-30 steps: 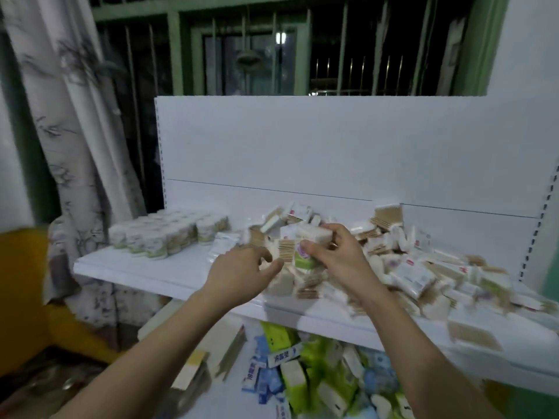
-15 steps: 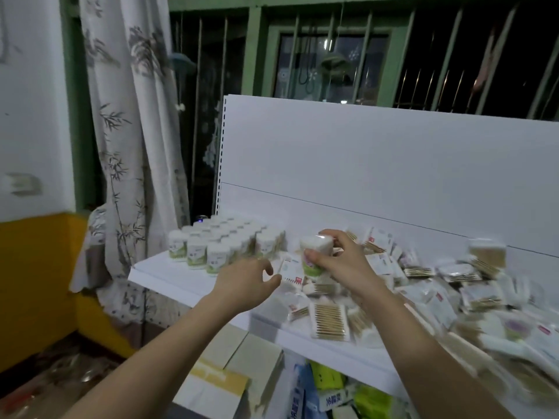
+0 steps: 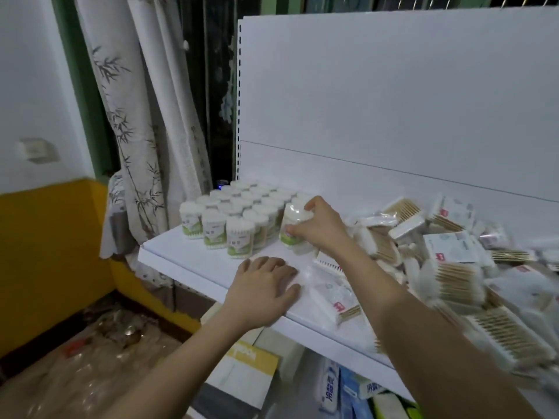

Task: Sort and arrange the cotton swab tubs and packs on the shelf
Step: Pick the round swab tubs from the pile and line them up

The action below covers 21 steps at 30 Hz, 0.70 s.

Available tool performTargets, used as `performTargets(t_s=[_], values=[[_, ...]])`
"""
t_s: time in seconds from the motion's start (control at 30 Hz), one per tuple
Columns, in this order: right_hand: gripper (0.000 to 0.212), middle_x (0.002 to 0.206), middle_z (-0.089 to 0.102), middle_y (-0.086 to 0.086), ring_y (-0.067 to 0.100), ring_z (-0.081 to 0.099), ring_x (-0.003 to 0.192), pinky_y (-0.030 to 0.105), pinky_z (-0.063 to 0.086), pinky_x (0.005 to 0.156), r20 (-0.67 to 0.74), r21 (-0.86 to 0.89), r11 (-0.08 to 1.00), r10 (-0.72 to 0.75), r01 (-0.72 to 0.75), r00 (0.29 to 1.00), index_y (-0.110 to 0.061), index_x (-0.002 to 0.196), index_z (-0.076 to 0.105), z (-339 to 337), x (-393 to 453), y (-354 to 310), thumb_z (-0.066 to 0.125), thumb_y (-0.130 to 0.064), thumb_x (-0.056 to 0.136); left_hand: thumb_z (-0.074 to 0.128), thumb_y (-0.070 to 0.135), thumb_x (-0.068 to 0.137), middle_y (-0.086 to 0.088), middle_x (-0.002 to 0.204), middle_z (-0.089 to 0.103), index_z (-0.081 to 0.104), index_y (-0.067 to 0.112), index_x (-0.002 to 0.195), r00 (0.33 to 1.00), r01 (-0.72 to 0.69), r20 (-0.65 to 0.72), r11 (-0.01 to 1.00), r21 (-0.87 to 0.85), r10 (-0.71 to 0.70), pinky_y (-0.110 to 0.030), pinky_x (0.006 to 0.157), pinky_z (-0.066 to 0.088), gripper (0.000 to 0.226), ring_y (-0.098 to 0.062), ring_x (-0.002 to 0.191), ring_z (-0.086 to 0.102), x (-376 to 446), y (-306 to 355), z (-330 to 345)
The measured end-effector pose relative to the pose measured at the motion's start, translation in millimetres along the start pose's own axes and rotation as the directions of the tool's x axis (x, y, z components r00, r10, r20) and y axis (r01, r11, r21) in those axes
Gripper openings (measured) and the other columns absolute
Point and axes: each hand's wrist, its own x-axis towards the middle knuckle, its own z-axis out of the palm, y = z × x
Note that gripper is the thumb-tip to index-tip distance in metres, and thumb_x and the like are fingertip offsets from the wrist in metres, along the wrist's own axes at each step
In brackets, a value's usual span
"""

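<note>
My right hand (image 3: 320,225) grips a round cotton swab tub (image 3: 292,226) with a green label and holds it tilted at the right edge of the tub block (image 3: 239,213), several upright tubs in rows at the shelf's left end. My left hand (image 3: 263,287) lies flat, fingers spread, on the white shelf (image 3: 187,261) near its front edge, touching a clear pack (image 3: 326,293). A loose heap of swab packs (image 3: 447,267) with wooden sticks covers the shelf's right half.
A white back panel (image 3: 393,101) rises behind the shelf. A patterned curtain (image 3: 136,131) hangs at the left. Below the shelf lie coloured boxes and packs (image 3: 348,391) and a white carton (image 3: 245,373). Plastic litter covers the floor (image 3: 75,358).
My right hand carried the tub from the pack heap leftward and down to the tub block. My left hand dropped onto the shelf front. The view swung left.
</note>
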Motion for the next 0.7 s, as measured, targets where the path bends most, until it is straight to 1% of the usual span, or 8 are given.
performTargets(t_s=[0.13,0.23,0.3,0.37,0.53,0.6,0.63,0.7], values=[[0.051,0.101,0.056,0.009,0.030,0.059,0.095,0.036,0.045,0.067,0.002,-0.174,0.985,0.003,-0.003,1.000,-0.009,0.114,0.044,22.3,14.3,-1.0,0.077,-0.026,0.079,0.019,0.067,0.084,0.019,0.133,0.050,0.053,0.041,0.130,1.000,0.015,-0.015,1.000,0.007,-0.015,-0.035,0.104,0.031,0.062,-0.010,0.126,0.041,1.4,-0.9,2.7],[0.055,0.092,0.052,0.006,0.030,0.055,0.096,0.033,0.036,0.060,-0.034,-0.245,0.970,-0.004,-0.005,0.999,-0.006,0.118,0.040,36.6,23.5,1.9,0.076,-0.026,0.080,0.018,0.067,0.084,0.018,0.133,0.049,0.052,0.040,0.130,1.000,0.012,-0.009,1.000,-0.008,-0.012,-0.037,0.105,0.030,0.063,-0.012,0.125,0.041,1.1,-2.1,3.3],[0.060,0.103,0.053,0.011,0.030,0.055,0.094,0.032,0.035,0.057,-0.069,-0.244,0.969,0.008,-0.025,0.998,-0.005,0.122,0.038,42.9,28.5,3.5,0.076,-0.026,0.082,0.018,0.066,0.085,0.018,0.132,0.049,0.051,0.040,0.131,1.000,0.001,-0.003,1.000,-0.004,-0.001,-0.038,0.105,0.030,0.061,-0.013,0.124,0.041,1.6,-3.0,2.6],[0.063,0.120,0.050,0.017,0.035,0.056,0.101,0.035,0.041,0.063,-0.110,-0.236,0.971,0.023,-0.048,0.994,-0.005,0.125,0.035,46.1,30.8,4.0,0.077,-0.027,0.083,0.021,0.065,0.087,0.017,0.131,0.049,0.050,0.040,0.131,1.000,-0.007,0.001,1.000,-0.001,0.007,-0.039,0.105,0.030,0.058,-0.013,0.124,0.041,2.1,-3.6,3.0],[0.068,0.134,0.040,0.018,0.039,0.057,0.104,0.041,0.049,0.075,-0.131,-0.253,0.965,0.036,-0.069,0.991,-0.006,0.131,0.031,49.7,25.5,-3.1,0.077,-0.028,0.085,0.026,0.060,0.091,0.014,0.128,0.050,0.050,0.039,0.131,1.000,-0.013,0.003,1.000,-0.012,0.013,-0.039,0.104,0.030,0.051,-0.016,0.121,0.042,2.6,-4.7,3.8],[0.073,0.144,0.031,0.020,0.040,0.056,0.109,0.044,0.050,0.081,-0.129,-0.245,0.964,0.069,-0.099,0.989,-0.006,0.135,0.029,48.9,19.7,-9.1,0.077,-0.029,0.084,0.028,0.059,0.092,0.013,0.128,0.050,0.051,0.038,0.130,1.000,-0.018,0.006,1.000,-0.020,0.018,-0.039,0.104,0.030,0.050,-0.017,0.120,0.043,3.3,-5.5,2.7],[0.071,0.145,0.030,0.019,0.041,0.056,0.109,0.044,0.050,0.080,-0.142,-0.240,0.965,0.070,-0.102,0.987,-0.006,0.134,0.030,47.7,15.8,-11.6,0.076,-0.029,0.085,0.028,0.059,0.092,0.012,0.128,0.050,0.051,0.038,0.130,1.000,-0.020,0.009,1.000,-0.024,0.020,-0.039,0.104,0.030,0.049,-0.018,0.120,0.043,3.7,-5.7,2.3],[0.057,0.134,0.036,0.017,0.038,0.057,0.101,0.039,0.046,0.074,-0.197,-0.218,0.974,0.011,-0.055,0.980,-0.004,0.129,0.035,40.8,3.8,-17.3,0.070,-0.028,0.091,0.027,0.058,0.091,0.011,0.129,0.051,0.053,0.037,0.129,1.000,-0.018,0.008,0.999,-0.031,0.018,-0.039,0.104,0.031,0.051,-0.019,0.119,0.043,3.4,-5.1,0.9]])
